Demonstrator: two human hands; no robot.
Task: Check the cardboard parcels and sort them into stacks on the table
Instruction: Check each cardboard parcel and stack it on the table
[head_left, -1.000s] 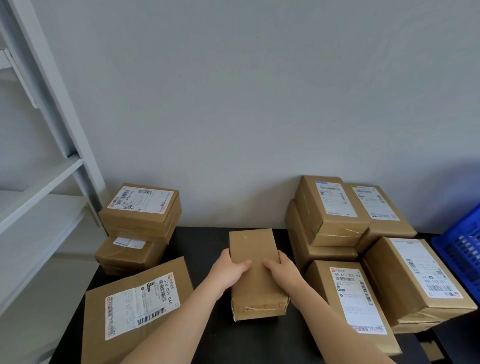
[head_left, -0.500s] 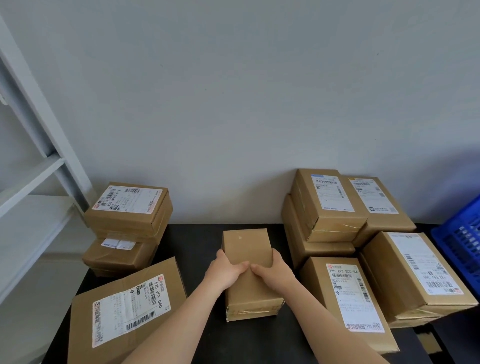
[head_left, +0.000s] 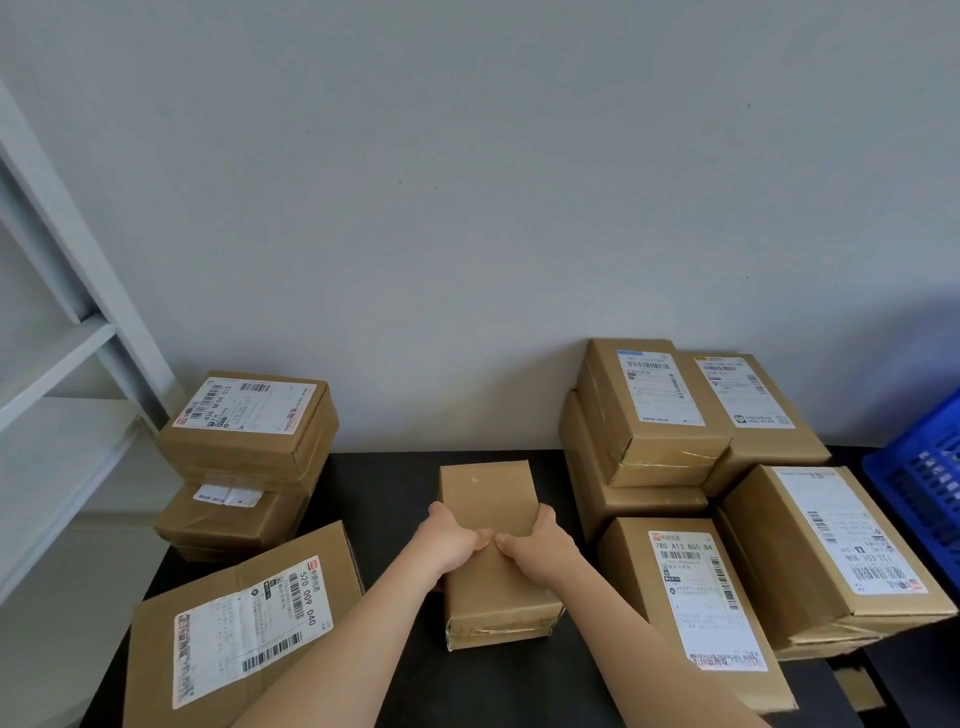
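- The plain brown cardboard parcel (head_left: 488, 493) lies mid black worktop (head_left: 384, 483), no label showing.
- Left hand (head_left: 452, 545) and right hand (head_left: 540, 545) clasp its sides, fingers (head_left: 439, 512) curled round, likely to turn it label-up.

Two tracking numbers come through clearly on the labels.
Front left, the large flat brown cardboard parcel (head_left: 150, 649) shows "520 009 040" on its white shipping label (head_left: 249, 639); front right, the oblong brown cardboard parcel (head_left: 623, 571) reads "780 A13 600 B4" on its white printed label (head_left: 701, 597); the other labels are too blurred to read.
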